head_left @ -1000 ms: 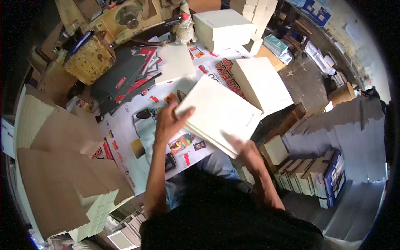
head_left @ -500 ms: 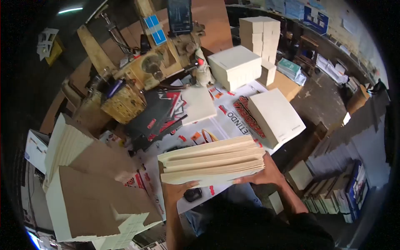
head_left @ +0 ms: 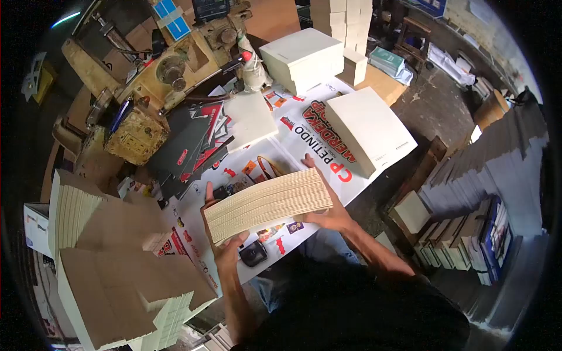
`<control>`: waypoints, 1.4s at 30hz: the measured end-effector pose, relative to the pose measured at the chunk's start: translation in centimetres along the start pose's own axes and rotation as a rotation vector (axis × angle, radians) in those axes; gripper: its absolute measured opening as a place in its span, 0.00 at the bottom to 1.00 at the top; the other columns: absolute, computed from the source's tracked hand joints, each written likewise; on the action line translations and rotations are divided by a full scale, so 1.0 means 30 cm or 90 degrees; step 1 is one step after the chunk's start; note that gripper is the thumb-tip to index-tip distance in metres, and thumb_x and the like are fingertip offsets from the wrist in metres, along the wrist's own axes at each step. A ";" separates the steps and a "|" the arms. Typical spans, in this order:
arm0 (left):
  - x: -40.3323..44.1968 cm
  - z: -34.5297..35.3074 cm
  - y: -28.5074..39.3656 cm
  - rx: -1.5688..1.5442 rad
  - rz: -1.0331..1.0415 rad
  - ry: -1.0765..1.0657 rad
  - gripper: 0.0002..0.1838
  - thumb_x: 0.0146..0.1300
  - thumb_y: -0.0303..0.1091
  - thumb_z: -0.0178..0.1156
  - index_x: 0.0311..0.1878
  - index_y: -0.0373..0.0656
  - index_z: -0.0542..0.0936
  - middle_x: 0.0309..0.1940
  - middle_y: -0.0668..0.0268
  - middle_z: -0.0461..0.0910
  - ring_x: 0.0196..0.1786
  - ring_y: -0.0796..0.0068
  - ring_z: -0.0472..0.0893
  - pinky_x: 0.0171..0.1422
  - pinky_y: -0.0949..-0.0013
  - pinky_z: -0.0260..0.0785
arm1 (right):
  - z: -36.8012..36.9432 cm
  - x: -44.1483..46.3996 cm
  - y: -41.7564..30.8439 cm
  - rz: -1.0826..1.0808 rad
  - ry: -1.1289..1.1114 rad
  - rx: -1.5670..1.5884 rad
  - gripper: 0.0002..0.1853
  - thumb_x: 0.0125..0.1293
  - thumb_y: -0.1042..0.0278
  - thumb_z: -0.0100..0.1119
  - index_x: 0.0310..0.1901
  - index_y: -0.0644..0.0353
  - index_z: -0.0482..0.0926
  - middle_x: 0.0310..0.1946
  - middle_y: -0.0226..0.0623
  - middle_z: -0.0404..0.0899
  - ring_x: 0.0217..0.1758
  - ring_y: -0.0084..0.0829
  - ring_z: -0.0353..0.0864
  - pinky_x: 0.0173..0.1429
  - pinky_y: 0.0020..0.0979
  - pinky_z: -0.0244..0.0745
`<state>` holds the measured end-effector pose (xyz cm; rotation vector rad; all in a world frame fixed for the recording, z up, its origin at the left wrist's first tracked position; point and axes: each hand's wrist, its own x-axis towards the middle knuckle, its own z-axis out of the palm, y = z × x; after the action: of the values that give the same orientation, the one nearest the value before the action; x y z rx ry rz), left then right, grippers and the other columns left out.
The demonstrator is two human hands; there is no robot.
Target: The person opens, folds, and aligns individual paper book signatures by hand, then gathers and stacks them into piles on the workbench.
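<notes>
Mid-frame, our left hand point(head_left: 225, 250) and right hand point(head_left: 336, 218) clasped the paper stack point(head_left: 269, 203) between them, long axis rising rightward, layered edge facing us.

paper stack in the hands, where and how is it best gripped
The paper stack is probably best gripped at its two short ends, left hand from the left, right hand from the right: it is wide, thick, many-layered and slightly bowed.

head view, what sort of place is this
Likely a bookbinding or print workshop: there's a thick block of pages being held, with white paper stacks and a worn machine beyond.
</notes>
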<state>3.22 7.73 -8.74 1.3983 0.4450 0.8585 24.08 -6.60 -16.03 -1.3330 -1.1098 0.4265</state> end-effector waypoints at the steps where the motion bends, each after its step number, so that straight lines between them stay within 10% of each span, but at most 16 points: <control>1: 0.010 -0.035 0.008 0.042 0.014 -0.032 0.52 0.38 0.46 0.79 0.68 0.38 0.65 0.71 0.56 0.62 0.73 0.62 0.63 0.73 0.59 0.56 | 0.006 0.002 0.005 0.014 0.028 0.026 0.68 0.42 0.65 0.82 0.79 0.62 0.41 0.75 0.51 0.53 0.78 0.39 0.57 0.78 0.39 0.56; 6: 0.076 -0.001 0.232 0.381 0.263 -0.086 0.61 0.39 0.49 0.80 0.75 0.37 0.57 0.74 0.47 0.58 0.76 0.54 0.61 0.78 0.51 0.53 | -0.046 0.027 -0.054 0.099 -0.053 0.054 0.46 0.44 0.64 0.83 0.65 0.63 0.68 0.56 0.41 0.80 0.62 0.32 0.77 0.68 0.35 0.70; 11: 0.088 0.258 0.152 0.980 0.170 -0.247 0.70 0.30 0.52 0.85 0.75 0.35 0.55 0.69 0.43 0.65 0.71 0.47 0.66 0.77 0.50 0.53 | -0.060 0.037 -0.016 0.092 -0.079 0.029 0.46 0.40 0.62 0.85 0.61 0.65 0.70 0.51 0.45 0.83 0.56 0.37 0.83 0.63 0.36 0.75; 15: 0.098 0.249 0.121 0.980 0.162 -0.238 0.46 0.35 0.50 0.83 0.58 0.40 0.71 0.52 0.53 0.78 0.58 0.53 0.75 0.65 0.54 0.61 | -0.075 0.028 -0.016 0.068 -0.082 -0.114 0.47 0.36 0.57 0.86 0.59 0.64 0.71 0.50 0.50 0.82 0.56 0.53 0.81 0.60 0.44 0.77; 23: 0.042 0.287 0.220 1.017 0.259 -0.269 0.36 0.43 0.37 0.78 0.54 0.38 0.72 0.47 0.57 0.75 0.55 0.57 0.74 0.55 0.56 0.60 | -0.117 -0.001 -0.017 -0.026 -0.058 -0.240 0.36 0.41 0.56 0.81 0.49 0.63 0.70 0.40 0.51 0.80 0.49 0.55 0.80 0.55 0.49 0.75; 30: 0.069 0.232 0.165 0.877 0.266 -0.232 0.37 0.36 0.41 0.84 0.49 0.41 0.75 0.40 0.58 0.79 0.47 0.57 0.80 0.53 0.56 0.67 | -0.126 -0.025 -0.080 0.011 0.004 -0.207 0.45 0.36 0.56 0.86 0.55 0.63 0.70 0.49 0.48 0.78 0.58 0.47 0.79 0.64 0.42 0.72; 33: 0.054 0.241 0.236 0.500 0.131 -0.060 0.42 0.33 0.38 0.87 0.53 0.36 0.76 0.46 0.55 0.83 0.44 0.64 0.85 0.46 0.65 0.81 | -0.170 -0.047 -0.183 0.003 0.197 -0.051 0.62 0.36 0.55 0.88 0.71 0.67 0.58 0.66 0.54 0.68 0.71 0.47 0.69 0.77 0.44 0.62; 35: 0.062 0.253 0.232 0.189 -0.038 -0.091 0.35 0.48 0.33 0.80 0.57 0.32 0.75 0.48 0.54 0.82 0.48 0.64 0.84 0.52 0.63 0.81 | -0.245 -0.040 -0.321 0.080 0.056 -0.133 0.65 0.38 0.53 0.87 0.74 0.67 0.54 0.69 0.56 0.65 0.74 0.47 0.66 0.78 0.45 0.60; 40: 0.232 0.556 0.238 -0.182 -0.101 -0.028 0.33 0.60 0.33 0.73 0.65 0.31 0.72 0.59 0.54 0.78 0.58 0.66 0.81 0.66 0.64 0.75 | -0.347 -0.013 -0.543 -0.010 0.310 -0.073 0.46 0.54 0.48 0.73 0.70 0.69 0.68 0.64 0.45 0.73 0.66 0.37 0.74 0.70 0.37 0.65; 42: 0.320 0.666 0.229 -0.042 -0.035 -0.111 0.38 0.62 0.53 0.71 0.63 0.30 0.75 0.58 0.55 0.79 0.59 0.67 0.79 0.66 0.65 0.69 | -0.465 0.030 -0.598 0.083 0.350 -0.155 0.37 0.60 0.50 0.72 0.64 0.69 0.75 0.47 0.47 0.85 0.49 0.37 0.86 0.57 0.38 0.80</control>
<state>22.10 1.21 3.08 1.3810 0.3174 0.6944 30.07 -18.11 2.64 -1.6167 -0.6281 0.0051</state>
